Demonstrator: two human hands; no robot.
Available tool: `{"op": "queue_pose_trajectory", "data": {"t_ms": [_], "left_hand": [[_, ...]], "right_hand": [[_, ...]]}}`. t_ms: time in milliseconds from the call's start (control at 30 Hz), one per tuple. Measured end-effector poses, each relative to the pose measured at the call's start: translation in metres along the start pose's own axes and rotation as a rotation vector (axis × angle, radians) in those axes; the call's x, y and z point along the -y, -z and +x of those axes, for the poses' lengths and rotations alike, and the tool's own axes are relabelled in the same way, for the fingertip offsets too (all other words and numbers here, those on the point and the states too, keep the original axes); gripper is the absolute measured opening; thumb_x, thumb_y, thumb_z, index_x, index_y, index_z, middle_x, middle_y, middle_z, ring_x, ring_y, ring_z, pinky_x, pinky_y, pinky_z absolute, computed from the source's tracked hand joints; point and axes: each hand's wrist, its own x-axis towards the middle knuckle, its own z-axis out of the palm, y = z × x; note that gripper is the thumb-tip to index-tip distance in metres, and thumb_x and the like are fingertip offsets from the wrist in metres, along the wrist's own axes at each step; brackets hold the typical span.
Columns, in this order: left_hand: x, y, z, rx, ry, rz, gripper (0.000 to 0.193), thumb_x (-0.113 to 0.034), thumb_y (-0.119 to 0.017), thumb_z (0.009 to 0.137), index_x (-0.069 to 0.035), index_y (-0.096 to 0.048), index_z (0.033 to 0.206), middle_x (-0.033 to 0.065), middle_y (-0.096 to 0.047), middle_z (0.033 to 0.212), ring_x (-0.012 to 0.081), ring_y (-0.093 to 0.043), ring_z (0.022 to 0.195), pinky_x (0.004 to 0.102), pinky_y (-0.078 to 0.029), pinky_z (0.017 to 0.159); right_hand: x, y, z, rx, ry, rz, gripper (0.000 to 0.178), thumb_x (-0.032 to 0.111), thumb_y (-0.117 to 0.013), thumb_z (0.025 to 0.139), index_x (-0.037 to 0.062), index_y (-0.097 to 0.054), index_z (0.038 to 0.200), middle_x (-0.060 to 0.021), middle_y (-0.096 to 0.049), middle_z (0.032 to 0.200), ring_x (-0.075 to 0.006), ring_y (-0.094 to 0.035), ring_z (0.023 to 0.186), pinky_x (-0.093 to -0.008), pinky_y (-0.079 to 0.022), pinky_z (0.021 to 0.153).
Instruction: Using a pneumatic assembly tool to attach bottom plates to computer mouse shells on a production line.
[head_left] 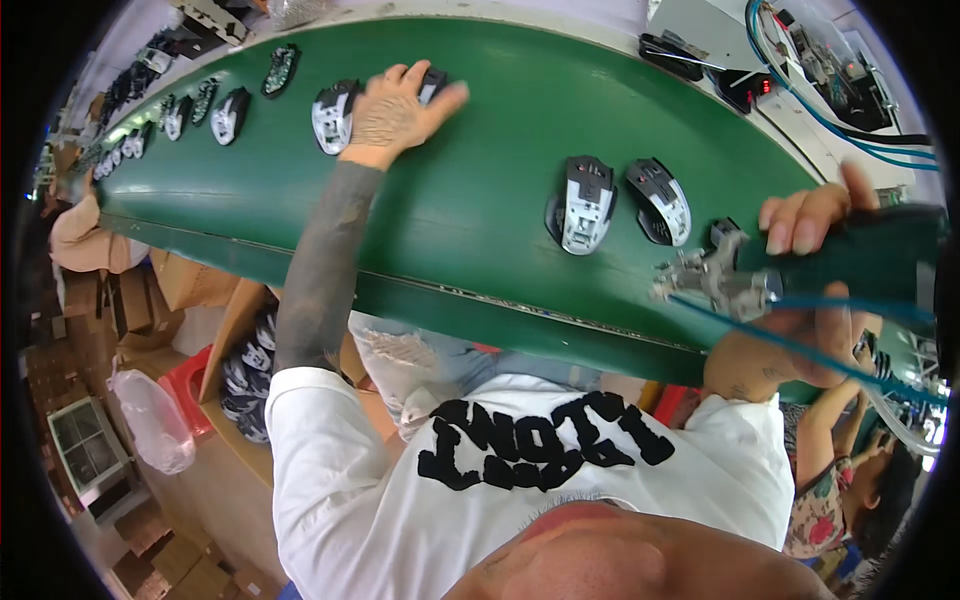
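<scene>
1. The left hand [395,112] lies over a partly covered mouse [434,84] on the green counter [480,190]; whether its grip is apart or clamped, I cannot tell.
2. That mouse's dark end shows past the fingers; its full long axis is hidden.
3. Right of it, an open mouse [583,205] points its dark end away from the person, long axis nearly straight; its neighbour [661,203] slants.
4. A dark tool [880,255] blocks part of the right hand [808,220]; its grip is unclear.
5. Below the counter's edge stands a carton [226,335].
</scene>
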Motion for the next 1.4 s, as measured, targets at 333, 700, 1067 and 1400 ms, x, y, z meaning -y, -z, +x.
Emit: {"op": "queue_pose_trajectory", "data": {"t_ms": [333,700,1067,1400], "left_hand": [[-0.108,0.047,-0.13,0.227,0.638,-2.185,0.056,-0.03,-0.054,0.091,-0.009,-0.037,0.14,0.0159,-0.052,0.126,0.027,-0.06,0.1,0.0422,-0.053,0.085],[-0.139,0.032,-0.177,0.291,0.695,-2.531,0.061,-0.033,-0.05,0.091,-0.01,-0.028,0.144,0.0189,-0.039,0.14,0.029,-0.058,0.103,0.0474,-0.052,0.088],[-0.139,0.029,-0.178,0.306,0.701,-2.575,0.064,-0.034,-0.054,0.089,-0.009,-0.029,0.143,0.0198,-0.04,0.139,0.0295,-0.059,0.103,0.0463,-0.052,0.088],[-0.138,0.032,-0.178,0.297,0.754,-2.547,0.065,-0.035,-0.054,0.09,-0.009,-0.029,0.144,0.0192,-0.038,0.141,0.029,-0.058,0.104,0.0461,-0.052,0.088]], "right_hand": [[0.0,-0.006,0.003,0.157,0.098,0.409,0.062,0.048,-0.07,0.079,0.0056,-0.049,0.119,0.0019,-0.053,0.076,-0.0091,-0.05,0.065,-0.0276,-0.036,0.072],[-0.006,0.002,0.002,0.279,0.074,0.377,0.057,0.053,-0.071,0.075,0.0103,-0.053,0.109,0.0023,-0.06,0.078,-0.0108,-0.059,0.069,-0.0268,-0.041,0.072],[-0.03,-0.028,0.007,0.326,0.16,0.441,0.04,0.041,-0.069,0.079,0.0126,-0.056,0.104,0.0036,-0.062,0.077,-0.0096,-0.061,0.069,-0.0262,-0.042,0.073],[-0.007,0.038,-0.004,0.371,0.25,0.515,0.025,0.03,-0.068,0.084,0.0146,-0.058,0.099,0.0049,-0.064,0.076,-0.0085,-0.062,0.07,-0.0256,-0.044,0.073]]}}
